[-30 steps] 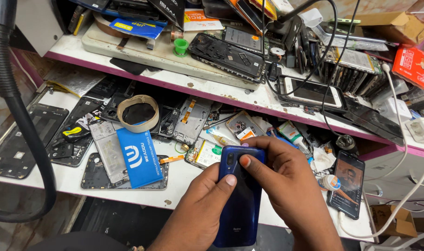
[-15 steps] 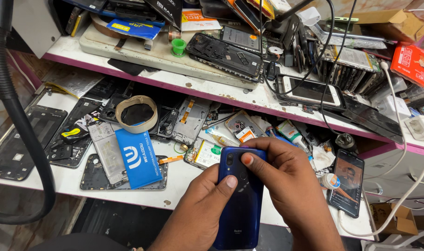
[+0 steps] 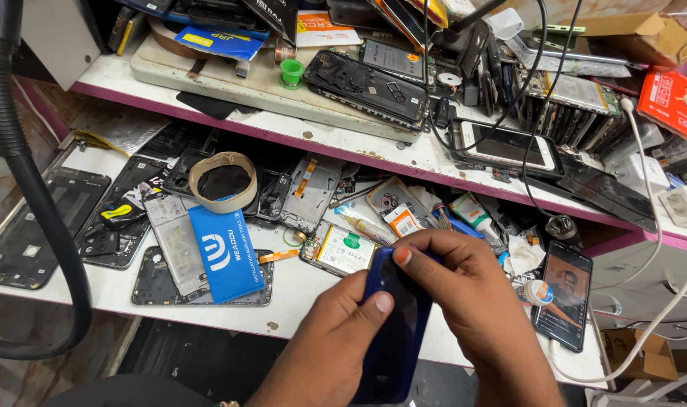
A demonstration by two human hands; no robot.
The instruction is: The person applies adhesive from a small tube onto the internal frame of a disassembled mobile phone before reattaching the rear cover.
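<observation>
Blue phone [image 3: 395, 339] — gripped by left hand [image 3: 336, 339], right hand [image 3: 471, 301].

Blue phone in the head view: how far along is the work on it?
Done: hard to tell; the blue phone looks closed, its dark glossy side facing up. In hand: the left hand grips its left edge, thumb on top, and the right hand pinches its top corner. Left: the battery and frames lie loose on the bench.

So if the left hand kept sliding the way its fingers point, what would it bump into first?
Probably the right hand, which wraps the top of the dark blue phone just ahead of the left hand. Depth is hard to judge.
</observation>
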